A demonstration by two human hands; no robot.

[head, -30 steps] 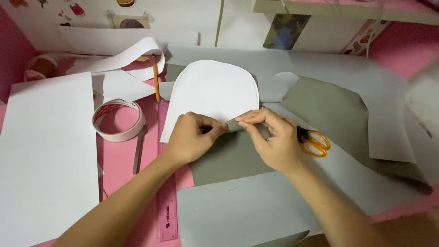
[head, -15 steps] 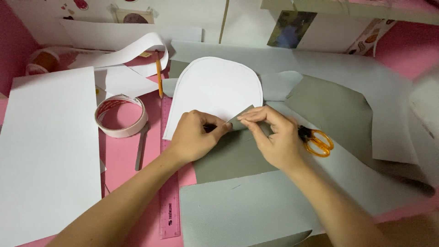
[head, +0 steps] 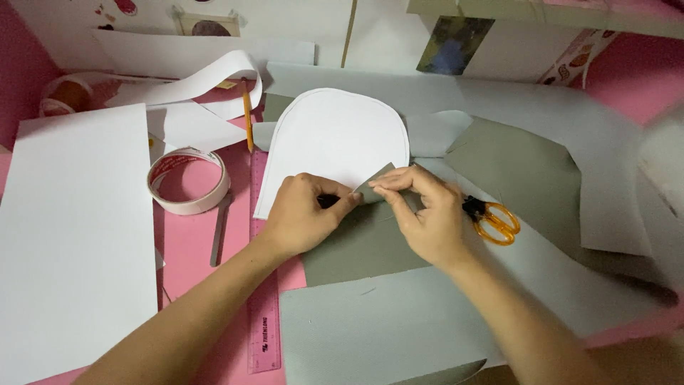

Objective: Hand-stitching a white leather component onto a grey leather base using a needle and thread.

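Observation:
A white card cut-out with a rounded top [head: 335, 139] lies on the pink table. Its lower edge overlaps a grey-green sheet [head: 363, 246]. My left hand [head: 303, 214] presses on the lower edge of the white piece and pinches a small dark thing, hard to tell what. My right hand [head: 424, 210] pinches a folded-up corner of the grey-green sheet right beside the left fingertips. The fingertips of both hands meet at that corner.
Orange-handled scissors [head: 491, 221] lie just right of my right hand. A roll of white tape [head: 189, 178], a pencil [head: 247, 117], a pink ruler [head: 262, 314] and a grey blade tool [head: 219, 228] lie left. A large white sheet [head: 71, 228] covers the left side; grey sheets [head: 385, 328] lie near and right.
Both hands stay at the same corner; the right fingers have lifted the grey-green corner a little more. The view has shifted slightly.

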